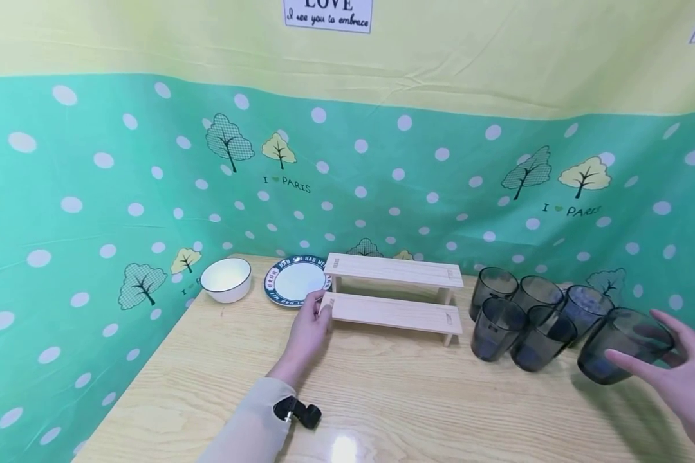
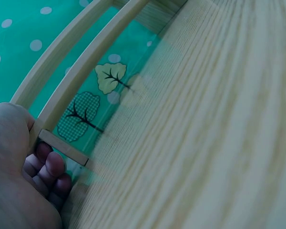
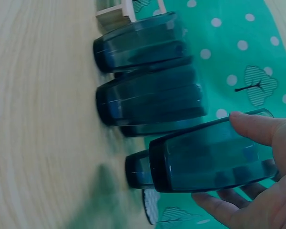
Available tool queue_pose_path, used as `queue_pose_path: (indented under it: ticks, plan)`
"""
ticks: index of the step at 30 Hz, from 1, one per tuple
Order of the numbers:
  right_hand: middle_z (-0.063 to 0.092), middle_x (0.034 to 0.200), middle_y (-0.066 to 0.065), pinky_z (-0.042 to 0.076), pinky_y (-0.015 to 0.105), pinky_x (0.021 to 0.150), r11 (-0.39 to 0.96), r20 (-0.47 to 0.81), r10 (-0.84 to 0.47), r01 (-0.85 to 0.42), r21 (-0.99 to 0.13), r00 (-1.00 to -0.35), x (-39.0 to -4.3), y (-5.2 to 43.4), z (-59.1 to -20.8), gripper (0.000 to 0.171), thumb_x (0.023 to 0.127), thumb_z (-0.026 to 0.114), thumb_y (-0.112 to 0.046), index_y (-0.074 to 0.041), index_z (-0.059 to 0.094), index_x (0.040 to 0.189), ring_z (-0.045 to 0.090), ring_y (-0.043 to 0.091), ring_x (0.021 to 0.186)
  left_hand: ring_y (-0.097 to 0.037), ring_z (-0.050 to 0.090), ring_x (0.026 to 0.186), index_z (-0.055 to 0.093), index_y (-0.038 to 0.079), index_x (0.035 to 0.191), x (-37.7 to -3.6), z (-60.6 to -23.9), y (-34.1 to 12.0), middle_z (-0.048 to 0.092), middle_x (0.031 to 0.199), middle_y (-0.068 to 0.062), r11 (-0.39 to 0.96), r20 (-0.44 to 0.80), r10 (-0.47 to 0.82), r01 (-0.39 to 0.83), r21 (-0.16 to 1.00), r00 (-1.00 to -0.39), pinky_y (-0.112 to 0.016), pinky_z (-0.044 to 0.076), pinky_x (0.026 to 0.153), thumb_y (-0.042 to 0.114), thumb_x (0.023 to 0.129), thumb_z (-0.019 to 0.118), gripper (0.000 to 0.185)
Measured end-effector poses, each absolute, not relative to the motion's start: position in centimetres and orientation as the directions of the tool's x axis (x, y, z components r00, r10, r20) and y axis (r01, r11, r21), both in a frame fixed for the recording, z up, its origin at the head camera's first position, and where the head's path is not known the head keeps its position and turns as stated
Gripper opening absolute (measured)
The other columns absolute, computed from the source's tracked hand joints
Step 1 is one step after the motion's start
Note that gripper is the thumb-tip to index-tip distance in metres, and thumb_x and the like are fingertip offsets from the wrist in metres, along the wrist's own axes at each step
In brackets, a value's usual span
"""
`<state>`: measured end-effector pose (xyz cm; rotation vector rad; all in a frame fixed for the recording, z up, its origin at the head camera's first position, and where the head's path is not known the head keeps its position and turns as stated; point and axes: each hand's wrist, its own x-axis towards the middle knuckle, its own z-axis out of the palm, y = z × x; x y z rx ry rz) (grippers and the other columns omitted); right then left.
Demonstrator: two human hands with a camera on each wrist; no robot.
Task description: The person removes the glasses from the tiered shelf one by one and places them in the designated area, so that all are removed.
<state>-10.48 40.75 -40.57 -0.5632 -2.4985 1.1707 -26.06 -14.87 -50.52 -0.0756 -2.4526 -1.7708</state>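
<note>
My left hand (image 1: 307, 326) grips the left end of a two-tier wooden shelf rack (image 1: 390, 311), at its lower tier. In the left wrist view, the curled fingers (image 2: 55, 164) show beside the rack's end and leg. Over at the right, my right hand (image 1: 686, 373) holds a dark tinted drinking glass (image 1: 616, 347) by its side, thumb on one side and fingers on the other. The glass is tilted and its shadow falls on the table below. Several matching glasses (image 1: 498, 326) stand upright in a cluster just left of it.
A white bowl (image 1: 227, 283) with a dark rim stands at the table's back left. Between it and the rack lies a plate (image 1: 272, 294) with a blue patterned rim. A green and yellow printed cloth (image 1: 382, 154) hangs behind the wooden table (image 1: 394, 399).
</note>
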Motion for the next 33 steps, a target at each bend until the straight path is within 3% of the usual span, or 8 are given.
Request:
queue_pose_path:
  ticks: [2, 4, 10, 17, 25, 33]
  plan:
    - [0.023, 0.178, 0.022, 0.049, 0.060, 0.110, 0.585, 0.070, 0.488, 0.267, -0.766, -0.870, -10.8, 40.6, -40.7, 0.110, 0.103, 0.081, -0.037, -0.020, 0.004, 0.179, 0.032, 0.060, 0.149, -0.021, 0.060, 0.083, 0.050, 0.009, 0.160, -26.1, -50.6, -14.8, 0.062, 0.097, -0.006, 0.321, 0.126, -0.027, 0.111, 0.941, -0.992, -0.038, 0.051, 0.078, 0.027, 0.113, 0.057, 0.050]
    - [-0.004, 0.179, 0.032, 0.038, 0.082, 0.102, 0.582, 0.033, 0.483, 0.292, -0.759, -0.875, -11.1, 40.5, -40.9, 0.112, 0.104, 0.080, -0.038, -0.013, 0.000, 0.178, 0.026, 0.072, 0.146, -0.021, 0.060, 0.083, 0.051, 0.009, 0.160, -26.1, -50.6, -14.8, 0.062, 0.097, -0.006, 0.323, 0.124, -0.031, 0.108, 0.940, -0.992, -0.038, 0.051, 0.079, 0.027, 0.113, 0.057, 0.050]
    - [-0.016, 0.178, 0.029, 0.031, 0.087, 0.104, 0.570, -0.034, 0.455, 0.321, -0.756, -0.890, -11.7, 40.4, -41.8, 0.117, 0.103, 0.079, -0.047, -0.010, -0.005, 0.177, 0.012, 0.079, 0.146, -0.021, 0.059, 0.082, 0.051, 0.009, 0.160, -26.2, -50.6, -14.9, 0.062, 0.096, -0.006, 0.323, 0.128, -0.033, 0.111, 0.940, -0.991, -0.039, 0.051, 0.079, 0.026, 0.113, 0.057, 0.050]
    - [0.002, 0.176, 0.038, 0.034, 0.085, 0.103, 0.638, -0.008, 0.429, 0.310, -0.705, -0.903, -12.4, 39.9, -42.3, 0.120, 0.101, 0.079, -0.053, -0.007, -0.001, 0.176, 0.021, 0.075, 0.145, -0.021, 0.060, 0.081, 0.051, 0.008, 0.159, -26.2, -50.7, -15.0, 0.062, 0.095, -0.005, 0.334, 0.137, -0.033, 0.119, 0.935, -0.990, -0.038, 0.051, 0.077, 0.027, 0.113, 0.057, 0.050]
    - [-0.009, 0.178, 0.033, 0.037, 0.086, 0.099, 0.619, -0.063, 0.456, 0.368, -0.694, -0.888, -12.9, 39.6, -43.1, 0.123, 0.098, 0.081, -0.058, -0.010, -0.001, 0.177, 0.017, 0.074, 0.147, -0.021, 0.059, 0.080, 0.050, 0.009, 0.160, -26.3, -50.8, -14.9, 0.062, 0.094, -0.005, 0.328, 0.132, -0.033, 0.114, 0.938, -0.991, -0.038, 0.050, 0.077, 0.027, 0.113, 0.057, 0.050]
    - [-0.001, 0.176, 0.037, 0.040, 0.084, 0.096, 0.610, -0.064, 0.466, 0.373, -0.699, -0.883, -13.4, 39.8, -43.9, 0.123, 0.097, 0.082, -0.057, -0.012, 0.001, 0.177, 0.023, 0.075, 0.144, -0.021, 0.059, 0.081, 0.051, 0.008, 0.159, -26.4, -50.8, -14.8, 0.062, 0.095, -0.005, 0.328, 0.136, -0.039, 0.115, 0.938, -0.990, -0.038, 0.050, 0.079, 0.025, 0.113, 0.058, 0.050]
